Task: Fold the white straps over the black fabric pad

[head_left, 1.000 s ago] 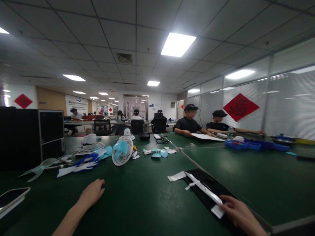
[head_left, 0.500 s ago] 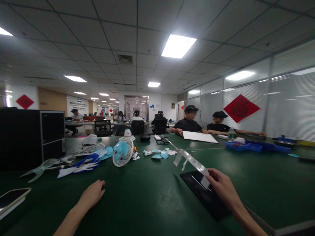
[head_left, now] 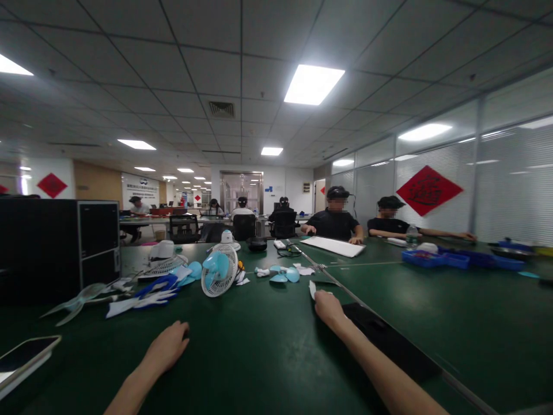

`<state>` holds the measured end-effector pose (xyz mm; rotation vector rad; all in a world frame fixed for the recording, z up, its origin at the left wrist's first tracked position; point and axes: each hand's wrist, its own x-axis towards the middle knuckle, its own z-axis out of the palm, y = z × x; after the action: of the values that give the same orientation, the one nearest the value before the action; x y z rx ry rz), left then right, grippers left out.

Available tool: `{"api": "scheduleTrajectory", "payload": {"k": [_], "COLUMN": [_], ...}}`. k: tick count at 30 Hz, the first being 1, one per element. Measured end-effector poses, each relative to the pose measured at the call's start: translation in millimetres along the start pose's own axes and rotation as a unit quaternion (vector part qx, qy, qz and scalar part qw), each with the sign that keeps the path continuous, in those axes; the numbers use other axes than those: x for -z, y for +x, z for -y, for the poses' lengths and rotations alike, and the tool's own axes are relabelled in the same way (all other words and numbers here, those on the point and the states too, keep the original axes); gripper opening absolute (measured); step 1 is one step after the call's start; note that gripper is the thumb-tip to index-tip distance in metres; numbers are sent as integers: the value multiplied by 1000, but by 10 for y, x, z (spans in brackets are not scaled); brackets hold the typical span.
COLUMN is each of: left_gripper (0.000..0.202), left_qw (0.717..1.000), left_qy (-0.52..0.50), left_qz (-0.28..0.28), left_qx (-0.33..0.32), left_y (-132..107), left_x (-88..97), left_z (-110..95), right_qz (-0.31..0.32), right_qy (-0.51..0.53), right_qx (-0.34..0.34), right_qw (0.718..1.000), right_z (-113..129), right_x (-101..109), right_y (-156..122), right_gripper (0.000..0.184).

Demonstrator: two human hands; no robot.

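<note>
My left hand [head_left: 170,344] rests palm down on the green table [head_left: 250,351], its fingers curled in, and no object shows in it. My right hand [head_left: 329,309] reaches forward over the table with its fingers closed on a pale, whitish strip [head_left: 312,289]. Only the strip's end sticks out past the fingers; the hand hides the rest. Beneath and right of the right forearm lies a flat black pad [head_left: 391,337]. Beyond the right hand are a blue fan blade [head_left: 284,273] and some white paper scraps [head_left: 305,270].
A small fan [head_left: 219,271] stands beside blue-and-white gloves [head_left: 149,300] and loose fan parts. A black computer case [head_left: 98,245] and a phone [head_left: 28,357] are at left. Blue trays [head_left: 434,259] sit at right. Across the table, a co-worker touches a white board [head_left: 332,246].
My right hand has moved left and forward, lowering the long translucent strip, now mostly hidden. My left hand stays put on the table. The co-worker's white board has shifted left and lies flatter.
</note>
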<state>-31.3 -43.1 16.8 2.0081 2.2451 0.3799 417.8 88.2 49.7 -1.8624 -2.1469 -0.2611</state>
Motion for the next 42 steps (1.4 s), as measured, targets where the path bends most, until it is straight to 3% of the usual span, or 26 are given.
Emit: {"api": "scheduleTrajectory", "payload": {"k": [5, 11, 14, 18, 28, 36, 39, 42], "left_gripper": [29, 31, 33, 34, 33, 31, 31, 30], "left_qw": [1000, 1000, 1000, 1000, 1000, 1000, 1000, 1000], "left_qy": [-2, -26, -24, -16, -8, -12, -23, -20], "left_qz": [7, 15, 16, 21, 12, 0, -6, -2], "left_qx": [3, 8, 8, 0, -4, -6, -9, -2], "left_y": [-19, -55, -36, 10, 5, 25, 40, 35], "left_x": [25, 46, 32, 3, -15, -53, -79, -69], "left_z": [-7, -29, -16, 16, 35, 50, 78, 69], "right_qz": [-4, -45, -23, 3, 0, -151, -178, -142], "right_qy": [12, -7, -15, 4, 27, 1, 62, 159], "right_qx": [7, -68, -142, -168, -209, -222, -186, -78], "right_qw": [1000, 997, 990, 986, 977, 963, 964, 974], "right_z": [-93, -751, -1074, -1275, -1366, -1457, -1309, -928], "right_x": [43, 318, 334, 281, 321, 522, 558, 575], "right_y": [-59, -389, -576, -717, -755, -846, -800, -704], "right_gripper": [23, 26, 25, 21, 20, 41, 38, 32]}}
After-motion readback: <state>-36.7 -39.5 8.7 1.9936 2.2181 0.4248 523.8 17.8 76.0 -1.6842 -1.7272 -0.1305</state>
